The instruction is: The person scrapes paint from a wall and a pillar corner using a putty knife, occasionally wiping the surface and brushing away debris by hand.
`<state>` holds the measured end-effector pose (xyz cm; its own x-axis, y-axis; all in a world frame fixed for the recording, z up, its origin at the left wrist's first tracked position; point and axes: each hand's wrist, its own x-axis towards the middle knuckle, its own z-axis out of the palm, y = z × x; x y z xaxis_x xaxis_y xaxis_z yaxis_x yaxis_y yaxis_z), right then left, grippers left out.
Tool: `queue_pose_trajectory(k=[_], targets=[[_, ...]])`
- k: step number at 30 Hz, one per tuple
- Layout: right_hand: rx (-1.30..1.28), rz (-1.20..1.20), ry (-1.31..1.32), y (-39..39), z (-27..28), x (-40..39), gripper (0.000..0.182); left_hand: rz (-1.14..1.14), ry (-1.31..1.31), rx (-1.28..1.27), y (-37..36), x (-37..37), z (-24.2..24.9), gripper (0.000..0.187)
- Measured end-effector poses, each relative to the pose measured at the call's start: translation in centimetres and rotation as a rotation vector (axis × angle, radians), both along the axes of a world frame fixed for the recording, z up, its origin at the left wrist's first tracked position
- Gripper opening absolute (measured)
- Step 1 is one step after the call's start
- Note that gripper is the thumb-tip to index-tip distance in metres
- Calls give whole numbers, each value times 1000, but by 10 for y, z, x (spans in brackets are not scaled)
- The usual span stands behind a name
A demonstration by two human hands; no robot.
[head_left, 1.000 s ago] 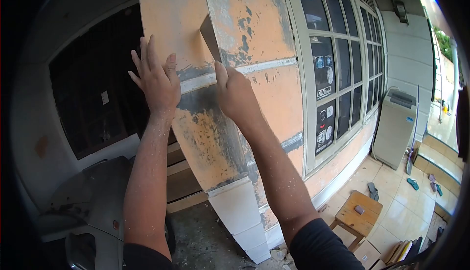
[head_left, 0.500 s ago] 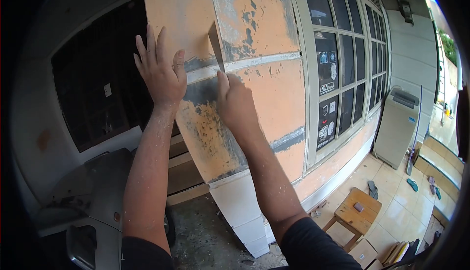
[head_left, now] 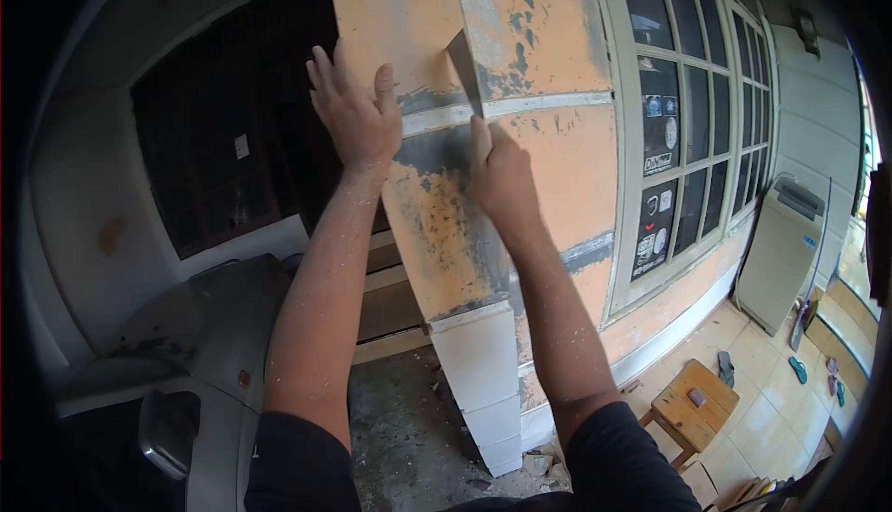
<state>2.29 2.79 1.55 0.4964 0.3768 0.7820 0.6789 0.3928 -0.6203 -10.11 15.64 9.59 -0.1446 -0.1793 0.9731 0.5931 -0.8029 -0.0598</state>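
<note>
My right hand is closed around a scraper, its thumb laid along the tool. The scraper's wide metal blade points upward at the corner of an orange-painted pillar, by a white horizontal band. Grey patches show where paint is gone around the band and below it. To the left, my left hand lies open against the pillar's left edge, fingers spread. The scraper's handle is hidden inside my right hand. Pale specks dot both forearms.
A parked car stands at the lower left. Right of the pillar is a barred window with stickers. A wooden stool carrying a small brown block, a washing machine and sandals are on the tiled floor at right.
The view has turned left, so the pillar and both hands appear farther right. The scraper stays at the pillar's corner, and my left hand keeps its place on the edge.
</note>
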Motion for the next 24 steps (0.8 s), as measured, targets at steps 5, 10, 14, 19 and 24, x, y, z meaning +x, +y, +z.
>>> queue_pose_trajectory(k=[5,10,14,19,24], targets=[[90,-135,-103,13,76,24,55,68,21,3,0,-3,-3,70],[70,143,-6,-20,60,38,59,-33,-88,-249,-7,-4,0,71],[127,273,374,-28,-92,70,45,-467,-101,-396,12,-10,6,80],[-7,-134,550,-50,-417,84,40,267,-4,55,-19,-5,-3,84],[-200,-317,373,-122,-479,78,48,405,739,257,-30,-2,-9,88]])
